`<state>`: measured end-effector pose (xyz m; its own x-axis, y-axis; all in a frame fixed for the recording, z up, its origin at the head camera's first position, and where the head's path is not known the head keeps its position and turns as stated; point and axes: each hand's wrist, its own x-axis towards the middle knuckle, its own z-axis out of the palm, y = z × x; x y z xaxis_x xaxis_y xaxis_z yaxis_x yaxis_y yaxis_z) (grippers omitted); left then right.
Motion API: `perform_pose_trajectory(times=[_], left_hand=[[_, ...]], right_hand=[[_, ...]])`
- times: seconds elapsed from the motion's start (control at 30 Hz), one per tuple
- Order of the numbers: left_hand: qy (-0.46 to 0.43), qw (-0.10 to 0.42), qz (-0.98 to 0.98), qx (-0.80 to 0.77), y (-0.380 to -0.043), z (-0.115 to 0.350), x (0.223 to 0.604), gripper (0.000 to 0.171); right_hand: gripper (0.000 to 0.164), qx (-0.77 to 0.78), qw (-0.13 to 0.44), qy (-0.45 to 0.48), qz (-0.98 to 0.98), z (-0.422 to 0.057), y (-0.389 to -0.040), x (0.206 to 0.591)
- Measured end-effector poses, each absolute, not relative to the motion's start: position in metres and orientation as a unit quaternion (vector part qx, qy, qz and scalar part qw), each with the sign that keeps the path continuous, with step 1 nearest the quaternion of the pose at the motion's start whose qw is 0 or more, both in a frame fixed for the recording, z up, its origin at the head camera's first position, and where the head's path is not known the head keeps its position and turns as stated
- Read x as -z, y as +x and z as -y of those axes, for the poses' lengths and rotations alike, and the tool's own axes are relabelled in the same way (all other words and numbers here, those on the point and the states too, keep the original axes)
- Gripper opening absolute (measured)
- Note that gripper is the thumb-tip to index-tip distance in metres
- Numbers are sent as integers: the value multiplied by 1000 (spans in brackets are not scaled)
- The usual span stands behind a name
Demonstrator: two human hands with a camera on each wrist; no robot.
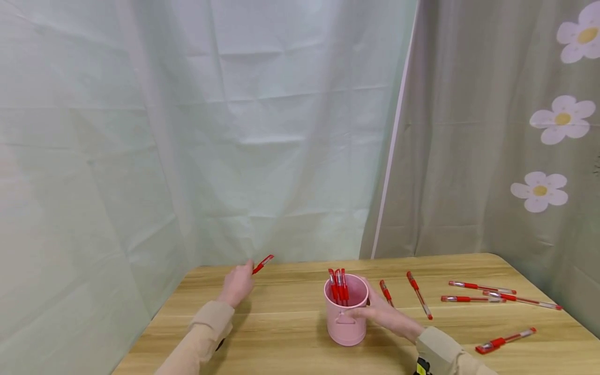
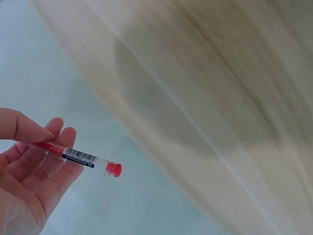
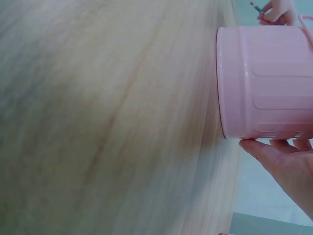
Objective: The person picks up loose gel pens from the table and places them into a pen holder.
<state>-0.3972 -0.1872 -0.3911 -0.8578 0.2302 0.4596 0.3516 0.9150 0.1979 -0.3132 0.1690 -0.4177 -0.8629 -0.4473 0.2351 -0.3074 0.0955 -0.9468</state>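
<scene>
My left hand (image 1: 237,284) is raised over the far left of the table and pinches a red pen (image 1: 264,263) between thumb and fingers. In the left wrist view, the clear end with a barcode label and red tip of this gel pen (image 2: 80,156) sticks out past the fingertips. A pink metal pail (image 1: 346,327) with a small handle stands upright on the table. Inside it, 3 red pens (image 1: 338,287) lean against the left wall. My right hand (image 1: 384,311) grips the pail's right side, thumb in front and fingers behind.
Several red gel pens lie on the wooden table (image 1: 281,323) right of the pail: one close behind the right hand (image 1: 386,291), one slanted (image 1: 419,295), a crossing group (image 1: 497,297) and one near the front (image 1: 506,340). Curtains (image 1: 290,156) hang behind the table.
</scene>
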Motion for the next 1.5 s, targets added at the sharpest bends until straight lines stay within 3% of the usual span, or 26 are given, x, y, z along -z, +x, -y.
perform_pose_trajectory(times=[0.43,0.9,1.5], left_hand=[[-155,206,951,171,-393,166,384,18],[-194,245,929,197,-382,139,369,19],[-214,242,905,278,-369,114,353,17]], right_hand=[[77,621,55,-250,-741,-170,-312,419],[75,624,38,-259,-737,-168,-314,419],[75,622,39,-236,-746,-169,-315,422]])
